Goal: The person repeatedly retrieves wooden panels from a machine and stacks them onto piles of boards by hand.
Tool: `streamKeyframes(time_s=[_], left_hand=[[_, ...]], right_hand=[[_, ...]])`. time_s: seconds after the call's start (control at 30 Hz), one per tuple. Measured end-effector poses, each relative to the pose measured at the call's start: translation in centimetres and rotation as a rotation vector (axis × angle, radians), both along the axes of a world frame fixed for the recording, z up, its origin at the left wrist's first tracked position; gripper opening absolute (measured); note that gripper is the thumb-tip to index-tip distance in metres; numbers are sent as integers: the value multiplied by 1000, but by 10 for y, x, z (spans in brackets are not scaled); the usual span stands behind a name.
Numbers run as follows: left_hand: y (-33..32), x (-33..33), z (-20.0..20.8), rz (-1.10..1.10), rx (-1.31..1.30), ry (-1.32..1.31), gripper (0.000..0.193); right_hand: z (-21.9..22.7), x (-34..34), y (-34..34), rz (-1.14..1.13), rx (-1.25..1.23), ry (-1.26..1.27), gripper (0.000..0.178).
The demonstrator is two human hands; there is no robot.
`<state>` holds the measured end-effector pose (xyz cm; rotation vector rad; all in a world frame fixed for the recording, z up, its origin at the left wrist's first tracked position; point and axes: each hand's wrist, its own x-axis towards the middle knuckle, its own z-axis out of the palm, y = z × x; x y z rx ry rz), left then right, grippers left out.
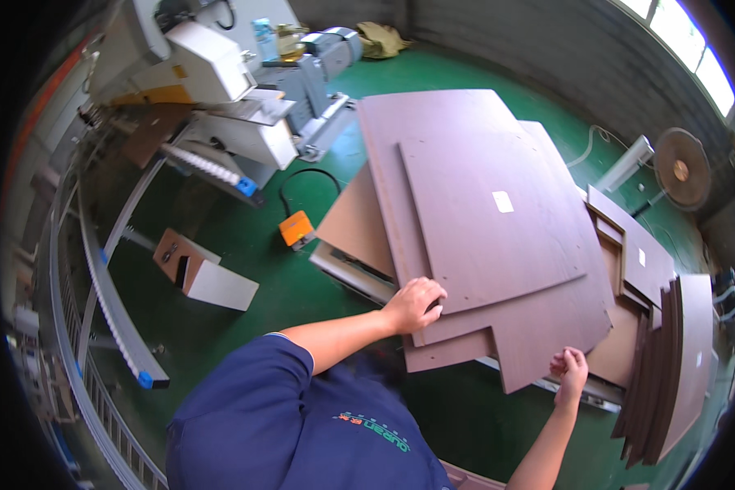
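A brown rectangular panel (474, 212) with a small white label (503, 202) lies on top of a stack of larger brown panels. My left hand (415, 305) is closed at its near left corner, fingers curled at the edge; a small dark patch shows by the fingertips. Beneath it, a notched brown panel (539, 331) sticks out toward me. Beside this panel's near right edge is my right hand (571, 376), its fingers curled in. Whether the right fingertips touch the edge, or hold something small, I cannot tell.
More brown panels (686, 359) stand on edge at the right, near a labelled stack (641, 253). An orange foot pedal (296, 229) and a white-and-brown box (212, 278) sit on the green floor. Roller rails (126, 327) curve along the left, below a large machine (196, 65). A round fan (682, 169) stands behind.
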<state>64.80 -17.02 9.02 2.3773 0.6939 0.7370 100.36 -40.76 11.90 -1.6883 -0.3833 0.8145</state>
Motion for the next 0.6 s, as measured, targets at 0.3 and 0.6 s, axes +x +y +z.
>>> streamKeyframes(time_s=[0.3, 0.6], left_hand=[[-38, -224, -98, 650, -642, 385, 38], [-47, -430, -170, 1176, -1133, 323, 53]], right_hand=[[-6, -142, 91, 203, 76, 66, 10], [0, -285, 208, 507, 117, 57, 12]])
